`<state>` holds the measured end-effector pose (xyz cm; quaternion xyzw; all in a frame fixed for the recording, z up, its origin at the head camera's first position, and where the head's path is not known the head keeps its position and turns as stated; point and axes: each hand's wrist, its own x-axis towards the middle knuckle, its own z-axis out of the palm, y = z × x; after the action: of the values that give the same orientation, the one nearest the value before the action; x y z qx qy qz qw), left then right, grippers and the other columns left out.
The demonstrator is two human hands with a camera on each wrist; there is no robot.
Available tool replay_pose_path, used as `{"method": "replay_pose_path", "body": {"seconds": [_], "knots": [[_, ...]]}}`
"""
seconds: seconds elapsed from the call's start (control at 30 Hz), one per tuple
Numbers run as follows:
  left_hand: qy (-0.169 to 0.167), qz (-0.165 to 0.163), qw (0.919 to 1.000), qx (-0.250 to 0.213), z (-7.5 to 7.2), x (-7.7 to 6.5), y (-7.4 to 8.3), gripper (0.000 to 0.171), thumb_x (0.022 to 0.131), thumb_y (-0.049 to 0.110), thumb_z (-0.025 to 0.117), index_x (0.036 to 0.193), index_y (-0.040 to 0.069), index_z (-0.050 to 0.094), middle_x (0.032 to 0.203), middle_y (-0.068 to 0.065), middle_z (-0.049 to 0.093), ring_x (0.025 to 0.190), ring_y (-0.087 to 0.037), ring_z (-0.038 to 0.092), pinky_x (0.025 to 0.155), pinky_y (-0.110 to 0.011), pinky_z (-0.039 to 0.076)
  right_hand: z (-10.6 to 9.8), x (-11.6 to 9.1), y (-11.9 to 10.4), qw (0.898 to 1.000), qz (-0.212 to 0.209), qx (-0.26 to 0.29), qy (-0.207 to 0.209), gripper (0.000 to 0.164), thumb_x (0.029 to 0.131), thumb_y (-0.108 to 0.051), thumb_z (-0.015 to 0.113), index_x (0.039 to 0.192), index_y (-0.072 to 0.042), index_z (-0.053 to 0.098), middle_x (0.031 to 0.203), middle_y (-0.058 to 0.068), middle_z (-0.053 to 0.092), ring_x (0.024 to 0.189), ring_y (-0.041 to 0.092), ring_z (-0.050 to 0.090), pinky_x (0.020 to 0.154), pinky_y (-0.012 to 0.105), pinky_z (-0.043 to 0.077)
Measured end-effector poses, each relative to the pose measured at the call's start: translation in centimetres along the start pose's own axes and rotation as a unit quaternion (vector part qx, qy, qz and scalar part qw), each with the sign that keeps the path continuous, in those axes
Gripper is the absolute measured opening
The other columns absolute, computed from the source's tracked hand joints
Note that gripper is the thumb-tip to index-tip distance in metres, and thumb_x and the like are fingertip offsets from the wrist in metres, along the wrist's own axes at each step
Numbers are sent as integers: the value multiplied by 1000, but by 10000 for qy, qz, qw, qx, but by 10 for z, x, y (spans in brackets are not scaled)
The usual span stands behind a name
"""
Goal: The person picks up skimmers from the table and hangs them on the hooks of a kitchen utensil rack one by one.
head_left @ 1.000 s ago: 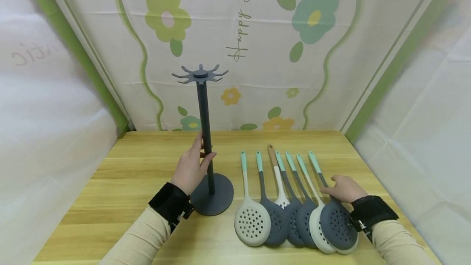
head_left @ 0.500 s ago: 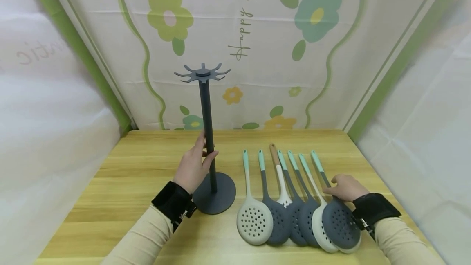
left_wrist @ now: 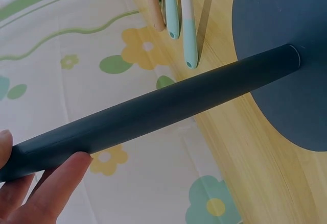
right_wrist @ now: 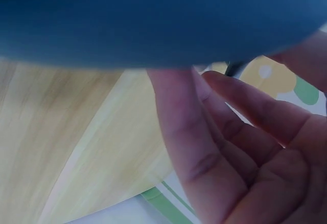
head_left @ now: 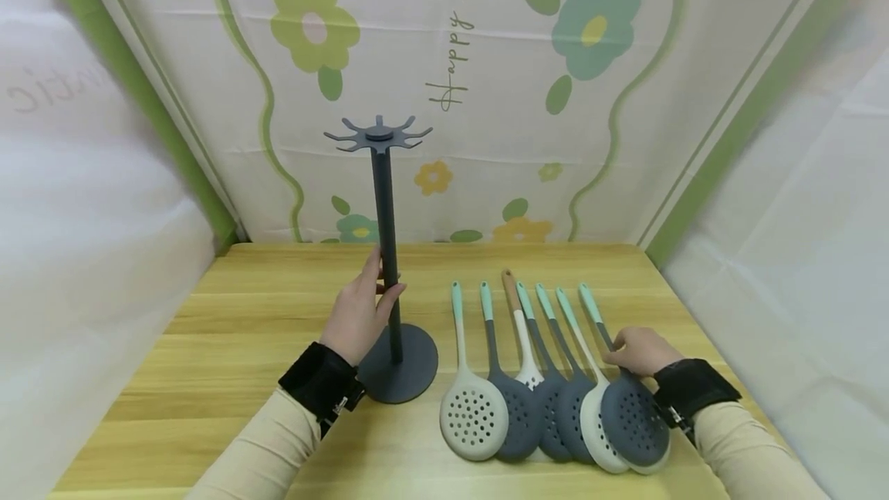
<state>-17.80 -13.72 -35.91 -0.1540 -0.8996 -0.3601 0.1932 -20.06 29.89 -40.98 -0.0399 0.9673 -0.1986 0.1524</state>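
A dark utensil stand (head_left: 386, 214) rises upright from its round base (head_left: 417, 369), its ring of hooks bare at the top. My left hand (head_left: 356, 319) grips the pole at mid-height; in the left wrist view the fingers (left_wrist: 61, 183) wrap around it. At the right end of a row of utensils, my right hand (head_left: 646, 351) pinches the handle of a dark grey skimmer (head_left: 635, 419) with a mint grip, just above its perforated head. That head (right_wrist: 153, 25) fills the top of the right wrist view and hides the fingertips. A pale skimmer lies partly beneath it.
Several more utensils lie side by side on the wooden table (head_left: 278, 292), heads overlapping toward me: a pale skimmer (head_left: 474, 417) at the left end, a white one with a wooden handle (head_left: 510, 292), and dark skimmers (head_left: 517, 415). Patterned fabric (head_left: 486, 137) encloses the back and sides.
My right fingers have drawn in slightly more around the skimmer's handle. The left hand still grips the pole, and the stand has kept its place; the head view shifts slightly.
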Motion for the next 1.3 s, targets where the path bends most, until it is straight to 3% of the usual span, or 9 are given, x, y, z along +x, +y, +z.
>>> {"method": "replay_pose_path", "body": {"seconds": [0.4, 1.3], "knots": [[5, -122, 9999, -45, -2, -3, -2, 59, 99, 14, 61, 149, 7, 32, 113, -18, 67, 96, -34, 70, 73, -43, 61, 2, 3, -3, 9999, -73, -64, 109, 28, 88, -12, 69, 99, 13, 64, 77, 11, 61, 56, 16, 57, 49, 29, 52], [104, 120, 9999, -67, 2, 0, -1, 54, 99, 14, 61, 146, 7, 34, 110, -17, 68, 94, -34, 71, 74, -46, 60, 4, 0, -2, 10000, 26, 9, 30, 28, 89, -10, 66, 101, 15, 62, 78, 12, 62, 55, 16, 58, 47, 28, 51]]}}
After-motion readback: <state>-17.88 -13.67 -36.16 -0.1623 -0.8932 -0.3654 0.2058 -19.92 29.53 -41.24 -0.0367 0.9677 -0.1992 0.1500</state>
